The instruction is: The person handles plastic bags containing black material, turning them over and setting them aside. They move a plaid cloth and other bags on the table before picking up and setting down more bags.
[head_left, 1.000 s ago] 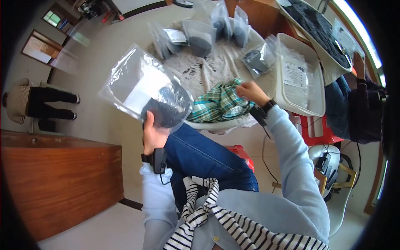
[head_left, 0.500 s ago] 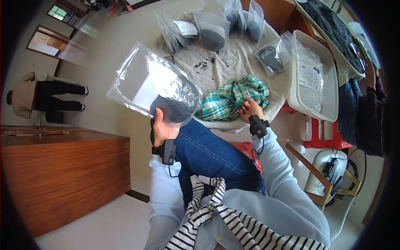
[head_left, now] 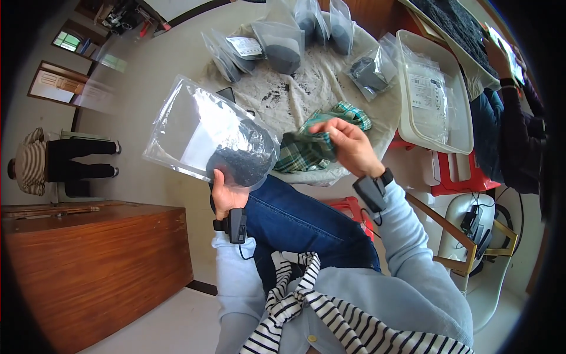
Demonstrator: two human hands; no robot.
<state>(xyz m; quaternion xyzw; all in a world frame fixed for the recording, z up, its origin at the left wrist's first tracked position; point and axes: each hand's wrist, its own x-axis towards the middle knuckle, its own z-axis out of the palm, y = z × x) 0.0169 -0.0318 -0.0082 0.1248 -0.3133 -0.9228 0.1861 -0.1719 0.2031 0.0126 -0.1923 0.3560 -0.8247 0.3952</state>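
Note:
My left hand (head_left: 229, 196) is closed round the lower edge of a clear plastic bag (head_left: 239, 154) with black grains in its bottom and a white label area. The thumb lies on the front; the other fingers are behind the bag. With my right hand (head_left: 352, 144) I pinch a green and blue plaid cloth (head_left: 300, 150), lifting part of it off the table. The rest of the cloth lies bunched at the near edge of the round, cloth-covered table (head_left: 321, 97), to the right of the bag.
Several filled bags (head_left: 282, 52) stand at the table's far side, and another bag (head_left: 371, 74) lies at the right. A white tub (head_left: 463, 127) holds flat bags. Beyond it a person (head_left: 519, 118) works by a heap of black grains (head_left: 451, 29). A wooden cabinet (head_left: 106, 265) stands left.
My right hand has lifted part of the plaid cloth and drawn it left, toward the bag. The bag stays in my left hand. The whole view has shifted slightly.

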